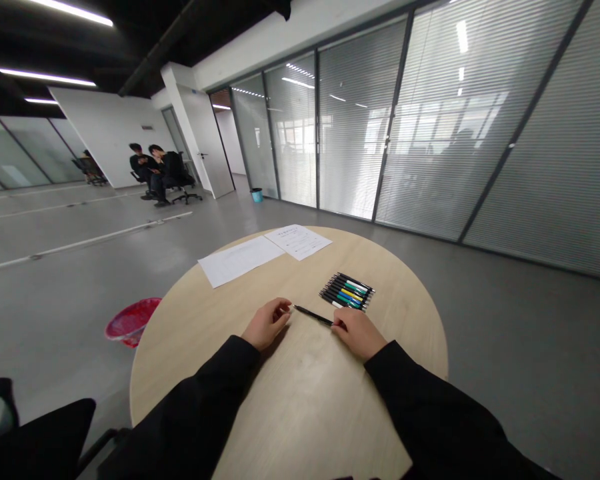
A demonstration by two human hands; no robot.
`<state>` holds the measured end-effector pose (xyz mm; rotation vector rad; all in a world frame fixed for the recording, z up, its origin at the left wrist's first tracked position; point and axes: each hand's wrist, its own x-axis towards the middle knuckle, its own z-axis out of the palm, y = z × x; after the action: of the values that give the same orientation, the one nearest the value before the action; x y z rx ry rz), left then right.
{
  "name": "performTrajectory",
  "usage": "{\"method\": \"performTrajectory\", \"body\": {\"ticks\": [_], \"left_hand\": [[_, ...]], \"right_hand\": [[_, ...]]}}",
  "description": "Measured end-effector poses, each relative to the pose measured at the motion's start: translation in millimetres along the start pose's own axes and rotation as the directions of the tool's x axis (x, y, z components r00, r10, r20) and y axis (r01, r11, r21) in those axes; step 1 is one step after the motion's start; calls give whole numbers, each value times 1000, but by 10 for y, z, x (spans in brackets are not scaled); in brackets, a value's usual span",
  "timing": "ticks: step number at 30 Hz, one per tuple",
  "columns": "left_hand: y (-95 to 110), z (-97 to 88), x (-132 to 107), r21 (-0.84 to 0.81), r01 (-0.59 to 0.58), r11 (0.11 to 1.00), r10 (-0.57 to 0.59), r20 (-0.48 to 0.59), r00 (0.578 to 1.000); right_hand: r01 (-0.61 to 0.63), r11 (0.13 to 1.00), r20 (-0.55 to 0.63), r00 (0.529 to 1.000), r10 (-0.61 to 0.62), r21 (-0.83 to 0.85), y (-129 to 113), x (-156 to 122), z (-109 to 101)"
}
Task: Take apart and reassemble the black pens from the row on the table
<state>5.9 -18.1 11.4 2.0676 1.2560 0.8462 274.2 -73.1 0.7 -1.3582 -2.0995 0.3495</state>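
Both hands are down on the round wooden table [300, 393], left hand [267, 325] and right hand [359, 335] curled in, fingertips at opposite ends of a black pen [313, 315]; can't tell if it's really gripped. It lies flat across the table, white end pointing up-left. Colored pens [347, 292] sit just beyond, papers [267, 253] farther up.
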Motion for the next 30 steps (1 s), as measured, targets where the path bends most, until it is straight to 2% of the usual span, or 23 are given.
{"method": "performTrajectory", "body": {"ticks": [11,18,23,30], "left_hand": [[24,26,-27,210,-138,968,120,96,988],[2,26,-24,275,-193,942,174,91,980],[-24,36,-19,268,-199,943,180,95,979],[-46,36,-17,240,-150,959,139,65,988]], "right_hand": [[-133,985,-83,989,125,-112,250,-233,-140],[-158,977,-95,985,146,-143,227,-223,-148],[-226,955,-121,971,205,-194,204,-235,-143],[-281,915,-116,959,257,-291,189,-233,-109]]}}
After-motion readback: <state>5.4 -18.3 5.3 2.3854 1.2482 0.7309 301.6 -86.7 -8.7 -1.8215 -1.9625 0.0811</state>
